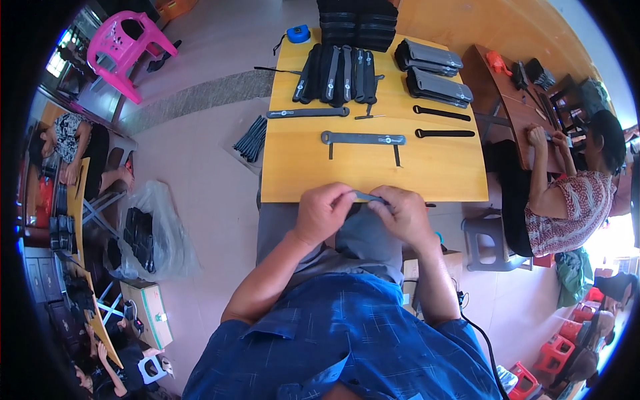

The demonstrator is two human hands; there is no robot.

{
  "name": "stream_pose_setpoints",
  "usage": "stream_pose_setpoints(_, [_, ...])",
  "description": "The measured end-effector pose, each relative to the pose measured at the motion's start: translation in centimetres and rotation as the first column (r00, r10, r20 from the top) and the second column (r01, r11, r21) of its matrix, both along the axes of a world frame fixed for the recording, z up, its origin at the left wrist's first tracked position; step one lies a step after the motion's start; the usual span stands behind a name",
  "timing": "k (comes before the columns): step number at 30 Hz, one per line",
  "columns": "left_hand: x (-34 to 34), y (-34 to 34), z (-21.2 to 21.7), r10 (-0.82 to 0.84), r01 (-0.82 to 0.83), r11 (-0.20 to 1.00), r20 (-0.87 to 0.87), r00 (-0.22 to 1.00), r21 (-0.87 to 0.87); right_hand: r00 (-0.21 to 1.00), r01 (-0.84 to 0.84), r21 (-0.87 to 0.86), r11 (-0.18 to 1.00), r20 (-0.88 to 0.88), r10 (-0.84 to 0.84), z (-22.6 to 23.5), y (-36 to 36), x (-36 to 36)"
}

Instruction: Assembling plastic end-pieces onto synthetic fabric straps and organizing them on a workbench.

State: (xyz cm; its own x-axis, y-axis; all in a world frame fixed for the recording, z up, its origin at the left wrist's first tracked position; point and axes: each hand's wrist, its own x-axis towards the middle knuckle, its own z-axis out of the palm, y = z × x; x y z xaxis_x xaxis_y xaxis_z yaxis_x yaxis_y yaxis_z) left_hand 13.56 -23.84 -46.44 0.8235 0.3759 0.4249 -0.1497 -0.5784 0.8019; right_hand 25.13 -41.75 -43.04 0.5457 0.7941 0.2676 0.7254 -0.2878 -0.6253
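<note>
My left hand (323, 212) and my right hand (405, 213) meet just over the near edge of the yellow table (293, 177). Between them they pinch a short grey strap (364, 196), its ends hidden in the fingers. Farther in lies a grey strap with a looped end (363, 139), with two short black strips (331, 152) sticking out below it. Two black straps (441, 113) with looped ends lie to its right. Beyond it, at the left, is another grey strap (307, 113).
Rows of grey straps (333, 73), bundled grey straps (437, 87), a tall black stack (357, 27) and a blue tape measure (299, 34) occupy the table's far part. A co-worker (570, 207) sits at a brown table on the right. A plastic bag (157, 233) lies left; a pink chair (127, 50) stands beyond.
</note>
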Motion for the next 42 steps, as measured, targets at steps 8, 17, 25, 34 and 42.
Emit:
stream_pose_setpoints(8, [1.2,4.5,-0.5,0.025,-0.159,0.852,-0.264,0.964,-0.499,0.906,0.152,-0.272,0.95,-0.345,-0.243,-0.8,-3.0,5.2])
stream_pose_setpoints(17, [4.2,7.1,-1.2,-0.001,-0.219,0.83,-0.394,0.919,-0.513,0.717,0.317,0.091,0.944,-0.675,-0.176,-4.6,-1.0,8.9])
stream_pose_setpoints(25, [6.4,9.6,-2.4,0.087,-0.249,0.928,-0.491,0.867,-0.276,0.642,0.444,0.065,0.893,-0.719,-0.267,-5.5,1.2,12.1])
stream_pose_setpoints(34, [8.5,9.9,-0.9,0.149,-0.252,0.963,-0.59,0.793,-0.095,0.546,0.52,0.025,0.854,-0.778,-0.31,-6.1,1.8,12.6])
stream_pose_setpoints(42, [8.8,10.2,-1.0,0.133,-0.229,0.968,-0.56,0.818,-0.104,0.508,0.611,0.005,0.791,-0.769,-0.387,-5.7,2.3,11.9])
